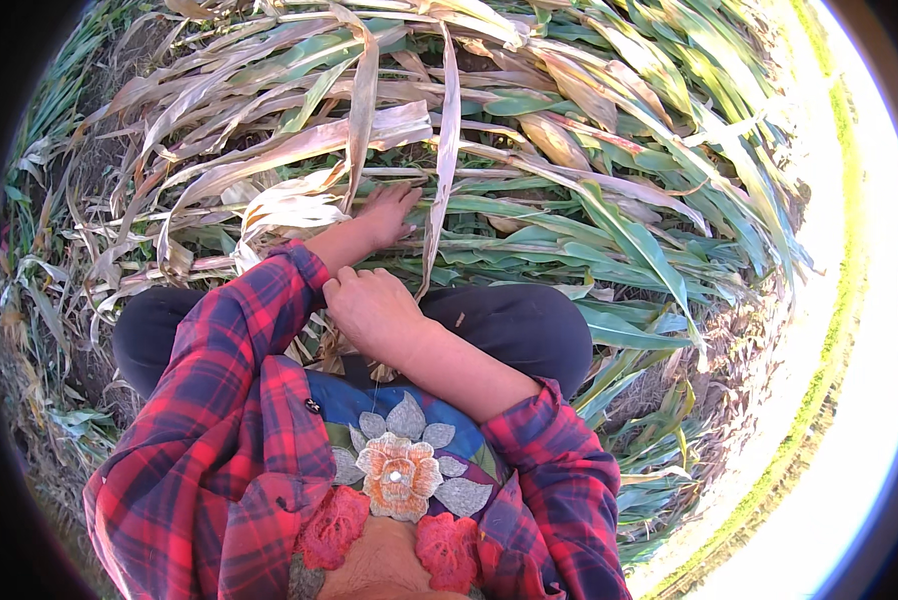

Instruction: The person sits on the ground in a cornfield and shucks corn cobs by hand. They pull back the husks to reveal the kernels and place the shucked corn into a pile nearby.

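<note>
My left hand [387,215] reaches forward over cut maize stalks [486,244], palm down with fingers spread, and touches the leaves. Its fingertips partly sink among green and dry blades. Closer to my body, my right hand [370,309] is curled beside the left forearm, near the rolled plaid cuff [306,266]. Whether anything is inside its fingers is hidden. Pale, dry, split husks [287,206] lie just left of my left hand. A long dry leaf [446,142] stands up to the right of that hand. Farther off, an ear in its husk [557,141] rests among the stalks.
Both my knees [512,322] are bent outward against the heap. Green maize leaves [621,326] spread past the right knee. Dry soil and straw [100,360] show at left. A bright grass strip [843,247] curves along the right edge.
</note>
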Motion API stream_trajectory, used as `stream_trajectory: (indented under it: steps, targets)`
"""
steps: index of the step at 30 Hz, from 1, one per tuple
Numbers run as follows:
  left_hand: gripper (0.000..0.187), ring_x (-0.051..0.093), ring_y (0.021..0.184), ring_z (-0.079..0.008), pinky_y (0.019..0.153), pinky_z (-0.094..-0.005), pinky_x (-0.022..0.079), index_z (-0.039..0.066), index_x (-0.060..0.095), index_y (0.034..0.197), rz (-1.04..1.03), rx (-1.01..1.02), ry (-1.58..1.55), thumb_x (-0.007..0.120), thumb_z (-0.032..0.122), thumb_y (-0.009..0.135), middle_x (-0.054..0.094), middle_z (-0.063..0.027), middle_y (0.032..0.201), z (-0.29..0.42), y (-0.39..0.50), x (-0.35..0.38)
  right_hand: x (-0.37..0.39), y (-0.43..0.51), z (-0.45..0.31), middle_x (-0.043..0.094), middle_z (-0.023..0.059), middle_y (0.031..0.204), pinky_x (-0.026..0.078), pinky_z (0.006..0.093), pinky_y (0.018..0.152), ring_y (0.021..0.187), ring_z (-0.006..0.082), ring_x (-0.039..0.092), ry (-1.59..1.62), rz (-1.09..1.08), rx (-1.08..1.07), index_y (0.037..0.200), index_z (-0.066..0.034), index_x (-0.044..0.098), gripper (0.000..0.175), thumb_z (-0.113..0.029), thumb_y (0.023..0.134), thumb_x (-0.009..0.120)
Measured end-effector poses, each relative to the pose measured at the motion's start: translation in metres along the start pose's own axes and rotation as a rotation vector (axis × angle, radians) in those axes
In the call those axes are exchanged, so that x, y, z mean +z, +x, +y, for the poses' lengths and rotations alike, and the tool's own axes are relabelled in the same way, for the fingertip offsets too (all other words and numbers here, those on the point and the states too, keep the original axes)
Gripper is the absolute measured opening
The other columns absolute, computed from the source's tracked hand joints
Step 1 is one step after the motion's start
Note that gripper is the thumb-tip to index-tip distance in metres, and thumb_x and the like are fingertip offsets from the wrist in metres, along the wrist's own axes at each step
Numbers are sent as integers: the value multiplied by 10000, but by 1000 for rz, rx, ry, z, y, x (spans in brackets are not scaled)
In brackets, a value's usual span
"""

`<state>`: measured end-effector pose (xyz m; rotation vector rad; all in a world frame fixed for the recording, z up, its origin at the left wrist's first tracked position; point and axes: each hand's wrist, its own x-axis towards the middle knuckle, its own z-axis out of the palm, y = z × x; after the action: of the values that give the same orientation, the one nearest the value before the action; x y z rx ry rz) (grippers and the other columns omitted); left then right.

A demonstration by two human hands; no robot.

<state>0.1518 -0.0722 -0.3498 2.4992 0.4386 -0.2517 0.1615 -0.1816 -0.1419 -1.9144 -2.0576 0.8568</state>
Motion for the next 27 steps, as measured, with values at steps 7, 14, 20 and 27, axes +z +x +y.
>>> stream_trajectory:
  steps: [7, 14, 20, 27]
  targets:
    - [482, 584, 1058, -362, 935, -484, 448, 83, 490, 1277, -240, -88, -29, 610, 318, 875, 606, -186, 1128, -5, 3, 2, 3, 8, 0, 637, 160, 876, 520, 416, 714, 816, 316, 663, 45, -49, -9, 916, -14, 602, 167, -139, 810, 572]
    - [368, 636, 796, -406, 704, -532, 479, 89, 580, 959, -165, -140, -74, 525, 450, 915, 656, -181, 798, 9, -23, -54, -3, 11, 16, 644, 167, 909, 542, 413, 705, 813, 312, 670, 39, 50, 71, 939, -14, 621, 190, -158, 825, 572]
    - [439, 634, 867, -384, 787, -449, 491, 77, 687, 1006, -157, -58, -293, 537, 481, 922, 677, -186, 925, -44, -90, -100, -32, 6, 29, 643, 155, 957, 544, 429, 733, 855, 320, 670, -69, 170, 312, 975, -17, 630, 226, -207, 870, 565]
    - [476, 646, 881, -293, 826, -396, 483, 61, 680, 1071, -225, -141, -344, 535, 494, 936, 684, -167, 953, -56, -142, -165, -64, -41, 54, 617, 146, 1112, 439, 471, 925, 1056, 316, 607, -251, 184, 773, 1059, -44, 621, 285, -248, 864, 572]
